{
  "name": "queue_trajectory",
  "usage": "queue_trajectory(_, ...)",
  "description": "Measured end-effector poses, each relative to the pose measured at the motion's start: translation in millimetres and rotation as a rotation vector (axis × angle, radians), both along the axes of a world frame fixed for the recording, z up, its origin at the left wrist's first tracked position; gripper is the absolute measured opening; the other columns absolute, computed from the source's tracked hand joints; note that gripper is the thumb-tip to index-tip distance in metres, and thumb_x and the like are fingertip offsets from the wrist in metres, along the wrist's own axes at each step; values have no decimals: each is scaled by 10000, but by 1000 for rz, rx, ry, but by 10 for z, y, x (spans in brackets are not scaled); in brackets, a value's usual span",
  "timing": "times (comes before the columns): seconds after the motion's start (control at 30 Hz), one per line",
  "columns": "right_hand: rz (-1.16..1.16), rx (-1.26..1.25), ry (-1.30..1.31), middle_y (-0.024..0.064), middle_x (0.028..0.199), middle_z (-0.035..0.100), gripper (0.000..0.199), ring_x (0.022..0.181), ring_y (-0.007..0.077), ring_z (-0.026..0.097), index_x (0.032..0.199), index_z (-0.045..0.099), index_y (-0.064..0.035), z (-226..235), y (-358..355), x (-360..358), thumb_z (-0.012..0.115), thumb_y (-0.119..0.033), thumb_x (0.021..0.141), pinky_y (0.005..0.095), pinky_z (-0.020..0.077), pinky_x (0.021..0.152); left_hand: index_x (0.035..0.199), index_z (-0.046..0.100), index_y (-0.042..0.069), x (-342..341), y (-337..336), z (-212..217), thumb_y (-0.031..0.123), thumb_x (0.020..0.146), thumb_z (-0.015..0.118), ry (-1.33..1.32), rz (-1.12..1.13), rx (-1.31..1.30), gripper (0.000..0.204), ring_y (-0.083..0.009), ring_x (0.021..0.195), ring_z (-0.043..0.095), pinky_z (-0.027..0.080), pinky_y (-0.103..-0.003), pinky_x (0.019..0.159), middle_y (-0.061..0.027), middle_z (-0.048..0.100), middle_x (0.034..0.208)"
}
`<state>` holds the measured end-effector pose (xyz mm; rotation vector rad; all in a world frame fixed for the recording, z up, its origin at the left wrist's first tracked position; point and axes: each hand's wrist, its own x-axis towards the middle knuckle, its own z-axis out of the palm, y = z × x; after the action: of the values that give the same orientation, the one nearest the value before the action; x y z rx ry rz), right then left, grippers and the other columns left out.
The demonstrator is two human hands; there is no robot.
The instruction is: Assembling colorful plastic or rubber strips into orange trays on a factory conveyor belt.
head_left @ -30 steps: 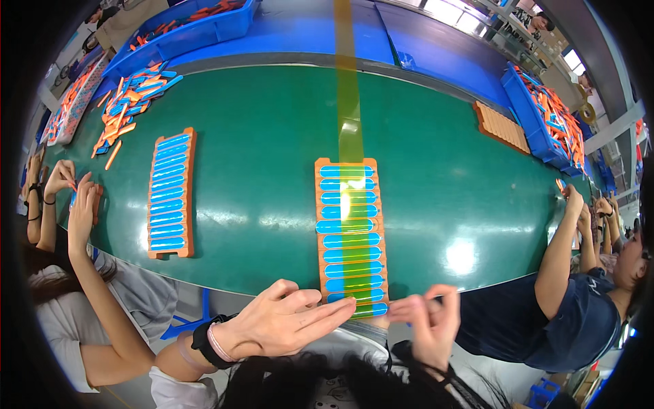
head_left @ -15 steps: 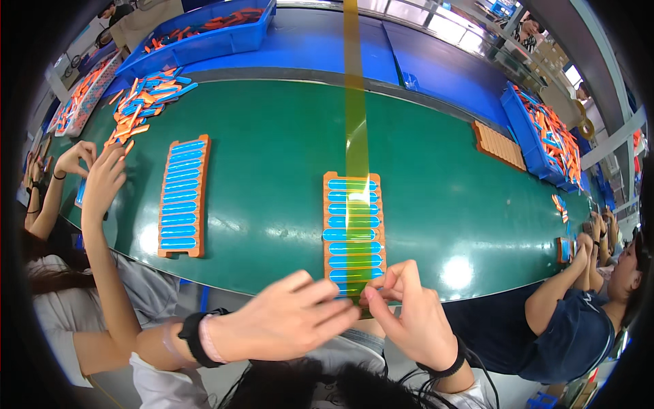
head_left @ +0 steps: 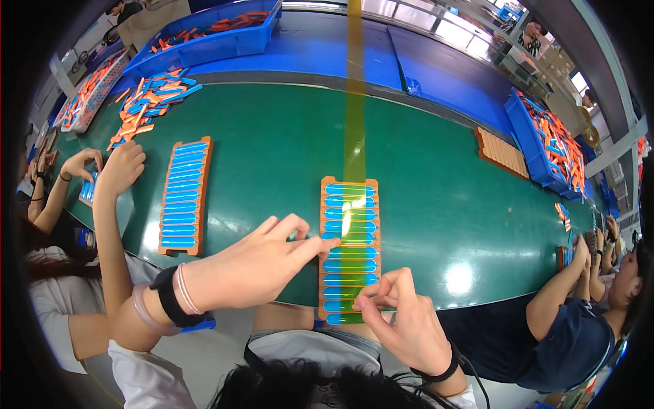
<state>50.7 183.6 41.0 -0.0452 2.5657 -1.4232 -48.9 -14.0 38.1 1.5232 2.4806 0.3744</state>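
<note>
An orange ridged tray (head_left: 328, 181) holds a column of blue strip-shaped pieces (head_left: 370, 266) on the green table in front of me. A long, see-through yellow tape (head_left: 354, 129) comes down from the far side and runs lengthwise over the pieces. My right hand (head_left: 405, 320) pinches the tape's near end between thumb and fingers, at the tray's near right corner. My left hand (head_left: 262, 262) reaches in from the left, its fingers apart and fingertips at the tape's left edge, about mid-tray. Whether they press on it I cannot tell.
Another filled tray (head_left: 206, 198) lies to the left, beside a co-worker's hands (head_left: 119, 170). Loose orange and blue pieces (head_left: 146, 105) are heaped beyond it. Blue bins (head_left: 204, 44) stand at the back and right, near a bare orange tray (head_left: 503, 153). Another co-worker (head_left: 545, 307) sits right.
My left hand has moved away from the tray's near end, forward and left to the middle of the tape. My right hand keeps its pinch, slightly lower in view.
</note>
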Motion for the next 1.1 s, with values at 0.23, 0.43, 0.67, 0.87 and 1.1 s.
queue_trajectory(0.23, 1, 0, 30, 134, 754, 599, 246, 726, 238, 635, 852, 303, -12, -33, 13, -13, 543, -59, 820, 300, 503, 552, 1100, 394, 22, -296, 11, -21, -113, 661, 318, -602, 42, 207, 466, -256, 1005, 391, 308, -352, 911, -96, 526, 1124)
queue_trajectory(0.43, 8, 18, 57, 129, 702, 588, 263, 650, 247, 633, 850, 312, -18, -1, -8, -18, 562, -93, 816, 319, 492, 515, 1008, 398, 21, -424, 34, -54, -73, 714, 327, -713, 110, 358, 317, -196, 933, 486, 377, -314, 844, -100, 569, 1011)
queue_trajectory(0.67, 31, 54, 35, 138, 715, 576, 268, 669, 260, 630, 862, 317, -9, 83, -75, -41, 560, -114, 821, 335, 493, 538, 1073, 432, -47, -1013, 616, 9, 187, 868, 497, -980, 736, 896, 317, -140, 891, 533, 419, -253, 780, -105, 550, 1042)
queue_trajectory(0.87, 14, 82, -3, 137, 775, 531, 278, 672, 254, 622, 885, 333, -2, 140, -169, -117, 575, -119, 814, 338, 453, 534, 1005, 533, -90, -1227, 765, -233, 178, 888, 460, -1033, 573, 955, 301, -127, 936, 539, 414, -247, 850, -115, 610, 993)
queue_trajectory(1.1, -19, 293, 237, 188, 771, 505, 254, 693, 353, 532, 866, 342, -13, 48, -175, -667, 543, -157, 808, 407, 412, 614, 980, 569, -61, -1147, 816, -362, 164, 888, 458, -849, 572, 928, 268, -81, 856, 552, 439, -238, 788, -87, 633, 938)
